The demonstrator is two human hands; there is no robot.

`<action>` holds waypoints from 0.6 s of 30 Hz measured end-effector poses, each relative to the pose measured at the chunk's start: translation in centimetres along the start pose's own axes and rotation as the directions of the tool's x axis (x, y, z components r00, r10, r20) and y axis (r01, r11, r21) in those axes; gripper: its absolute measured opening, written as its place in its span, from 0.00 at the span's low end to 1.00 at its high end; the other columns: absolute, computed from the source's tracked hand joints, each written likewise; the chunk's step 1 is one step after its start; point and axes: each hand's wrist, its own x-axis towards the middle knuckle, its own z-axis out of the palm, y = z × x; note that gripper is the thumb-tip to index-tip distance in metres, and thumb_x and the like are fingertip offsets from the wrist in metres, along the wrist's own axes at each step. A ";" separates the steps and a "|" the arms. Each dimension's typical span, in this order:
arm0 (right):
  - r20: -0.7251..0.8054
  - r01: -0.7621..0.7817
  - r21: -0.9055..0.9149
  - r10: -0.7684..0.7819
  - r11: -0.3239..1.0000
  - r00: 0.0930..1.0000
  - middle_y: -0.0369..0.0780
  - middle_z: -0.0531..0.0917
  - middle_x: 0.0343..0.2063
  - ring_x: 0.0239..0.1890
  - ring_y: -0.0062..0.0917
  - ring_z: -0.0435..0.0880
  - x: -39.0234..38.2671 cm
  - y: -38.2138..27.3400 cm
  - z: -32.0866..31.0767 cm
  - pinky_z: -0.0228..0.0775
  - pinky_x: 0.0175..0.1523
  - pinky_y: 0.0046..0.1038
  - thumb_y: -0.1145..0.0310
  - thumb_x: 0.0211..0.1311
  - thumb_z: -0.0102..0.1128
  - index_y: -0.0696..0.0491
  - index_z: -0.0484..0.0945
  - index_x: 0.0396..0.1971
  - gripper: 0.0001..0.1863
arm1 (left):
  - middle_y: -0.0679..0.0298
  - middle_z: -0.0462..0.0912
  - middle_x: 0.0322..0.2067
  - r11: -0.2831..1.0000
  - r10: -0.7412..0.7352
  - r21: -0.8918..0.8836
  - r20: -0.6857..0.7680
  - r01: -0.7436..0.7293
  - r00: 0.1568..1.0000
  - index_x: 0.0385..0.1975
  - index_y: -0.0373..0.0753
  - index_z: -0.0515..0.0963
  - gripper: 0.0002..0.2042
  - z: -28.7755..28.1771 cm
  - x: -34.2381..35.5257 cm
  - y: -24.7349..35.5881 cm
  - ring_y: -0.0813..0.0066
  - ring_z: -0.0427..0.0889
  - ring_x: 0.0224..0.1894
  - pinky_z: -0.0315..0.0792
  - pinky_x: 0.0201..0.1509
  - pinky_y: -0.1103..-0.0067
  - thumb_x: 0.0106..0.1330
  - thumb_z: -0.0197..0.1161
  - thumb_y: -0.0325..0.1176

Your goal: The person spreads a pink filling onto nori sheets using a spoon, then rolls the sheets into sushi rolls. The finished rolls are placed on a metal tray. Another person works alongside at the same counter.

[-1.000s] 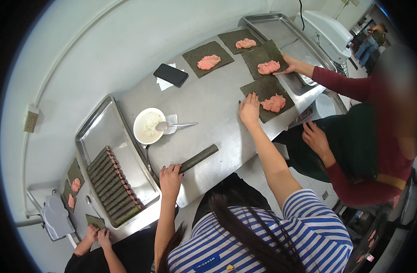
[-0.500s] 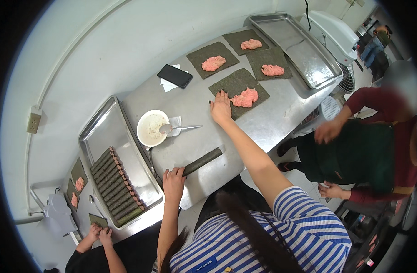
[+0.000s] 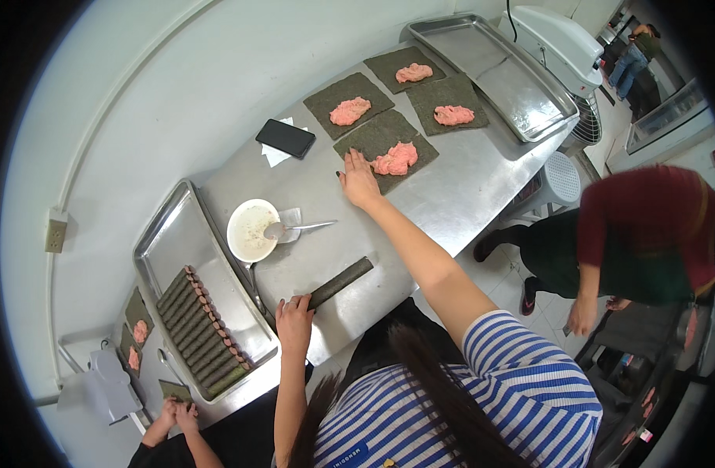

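Note:
My left hand (image 3: 295,321) has its fingers closed around the near left end of a dark green seaweed roll (image 3: 340,283) lying on the steel table. My right hand (image 3: 358,179) reaches out with its fingers stretched flat on the left edge of a seaweed sheet (image 3: 373,136). Beside those fingertips, a lump of pink paste (image 3: 395,159) sits on that sheet. Farther back lie a left sheet (image 3: 326,101), a back sheet (image 3: 385,70) and a right sheet (image 3: 467,97), each bearing pink paste.
Left of me, a metal tray (image 3: 166,234) holds a row of seaweed rolls. A white bowl (image 3: 252,230), a spoon (image 3: 311,225) and a black phone (image 3: 286,138) lie between. Another tray (image 3: 521,86) is at far right. One person works at lower left, another (image 3: 646,226) bends at right.
The view has shifted slightly. My hands keep their places on the roll and the sheet. At right, the person in red sleeves has bent down, and their hand has lowered.

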 end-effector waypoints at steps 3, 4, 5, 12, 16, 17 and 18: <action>-0.124 0.214 0.126 -0.198 0.969 0.972 0.54 0.64 0.62 0.66 0.47 0.61 -2.5 -1.8 -1.4 0.54 0.68 0.40 0.68 0.63 0.53 0.66 0.63 0.59 0.27 | 0.61 0.80 0.41 1.000 -0.007 -0.004 -0.021 0.006 1.000 0.46 0.42 0.76 0.18 0.4 -0.3 -0.4 0.61 0.79 0.46 0.65 0.62 0.65 0.54 0.66 0.30; -0.129 0.258 0.153 -0.239 0.954 0.962 0.53 0.65 0.62 0.65 0.45 0.63 -3.4 -2.0 -2.2 0.56 0.68 0.39 0.68 0.62 0.53 0.65 0.64 0.58 0.26 | 0.61 0.80 0.41 1.000 -0.010 -0.022 -0.019 0.009 1.000 0.46 0.42 0.76 0.17 0.6 -0.1 -0.3 0.61 0.78 0.47 0.65 0.62 0.64 0.54 0.65 0.30; -0.127 0.303 0.192 -0.283 0.933 0.951 0.52 0.66 0.61 0.64 0.44 0.64 -4.5 -2.2 -3.1 0.57 0.67 0.38 0.69 0.62 0.54 0.64 0.65 0.58 0.26 | 0.60 0.79 0.42 0.999 -0.013 -0.048 -0.021 0.012 1.000 0.46 0.42 0.76 0.17 0.6 0.0 -0.3 0.60 0.78 0.47 0.65 0.62 0.64 0.55 0.65 0.30; 0.294 0.562 0.347 -0.656 0.751 0.695 0.46 0.75 0.45 0.51 0.39 0.74 -15.3 -7.0 -6.6 0.68 0.56 0.35 0.71 0.56 0.57 0.62 0.73 0.47 0.18 | 0.62 0.79 0.40 0.998 0.000 -0.059 -0.114 -0.007 0.994 0.45 0.43 0.76 0.18 1.0 -0.3 -0.3 0.64 0.79 0.44 0.66 0.61 0.67 0.52 0.66 0.28; 0.351 0.706 0.191 -0.719 0.682 0.600 0.44 0.75 0.40 0.46 0.36 0.75 -18.3 -7.4 -4.0 0.69 0.54 0.33 0.73 0.51 0.56 0.62 0.74 0.43 0.17 | 0.64 0.80 0.36 0.998 -0.023 -0.063 -0.130 0.014 0.991 0.42 0.43 0.77 0.16 1.2 -0.2 -0.3 0.66 0.79 0.43 0.67 0.60 0.69 0.50 0.68 0.29; 0.352 0.716 0.140 -0.710 0.684 0.610 0.44 0.75 0.40 0.45 0.34 0.75 -18.5 -7.7 -4.2 0.69 0.53 0.31 0.76 0.49 0.54 0.62 0.74 0.42 0.18 | 0.64 0.80 0.36 0.998 -0.032 -0.061 -0.123 0.024 0.992 0.41 0.43 0.78 0.16 1.3 -0.3 -0.3 0.66 0.79 0.43 0.67 0.59 0.70 0.50 0.68 0.29; 0.368 0.700 0.129 -0.690 0.702 0.624 0.44 0.75 0.40 0.46 0.34 0.75 -18.6 -7.5 -4.2 0.69 0.53 0.31 0.76 0.49 0.54 0.62 0.74 0.42 0.17 | 0.64 0.80 0.35 0.998 -0.040 -0.060 -0.116 0.033 0.992 0.40 0.44 0.78 0.16 1.3 -0.4 -0.3 0.66 0.79 0.43 0.68 0.58 0.70 0.50 0.68 0.29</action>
